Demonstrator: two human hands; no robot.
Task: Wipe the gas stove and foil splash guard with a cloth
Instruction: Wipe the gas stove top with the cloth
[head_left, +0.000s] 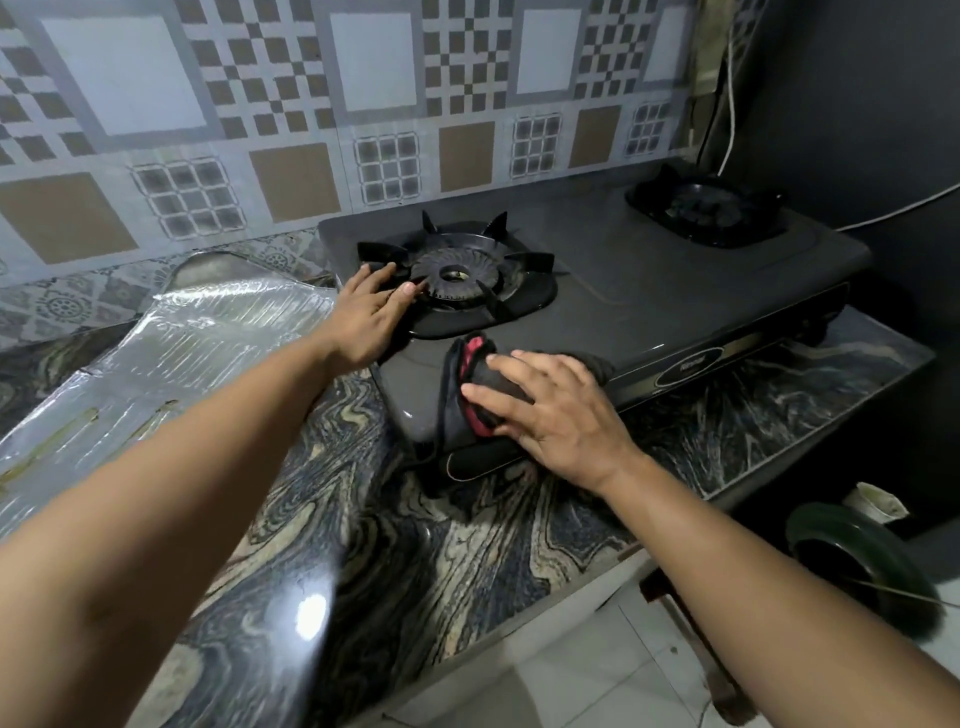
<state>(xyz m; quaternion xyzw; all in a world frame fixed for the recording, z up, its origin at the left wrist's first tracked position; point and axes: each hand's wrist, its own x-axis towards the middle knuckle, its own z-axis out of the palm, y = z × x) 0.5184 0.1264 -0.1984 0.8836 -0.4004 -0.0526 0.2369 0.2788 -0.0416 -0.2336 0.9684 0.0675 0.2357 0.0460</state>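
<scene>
A: Where does the cloth (483, 387) lie?

B: On the near left corner of the gas stove (649, 291), at its front edge. It is dark grey with a red strip showing in its folds, and it is bunched up. A part of it hangs over the stove's front.

A: And the right hand (558, 410)?

B: It presses down on the cloth with fingers spread and fairly straight. The grip is wide; the palm and fingers lie flat on the fabric rather than curling round it.

A: The left hand (371, 312)?

B: It rests on the stove top at the left side of the left burner (452, 273). Its fingers are straight and reach the edge of the black pan support. That grip is wide as well and holds nothing.

A: The foil splash guard (171, 343)?

B: It lies flat on the marbled surface (363, 545), just left of the stove, under the left forearm. It is crinkled and shiny, with yellowish streaks near its close end.

A: What else is there?

B: The right burner (706, 210) at the stove's far end, a patterned tile wall (311, 130) behind, a white cable (730, 109) running down the dark corner, and a dark green round vessel (857, 561) on the floor at the right.
</scene>
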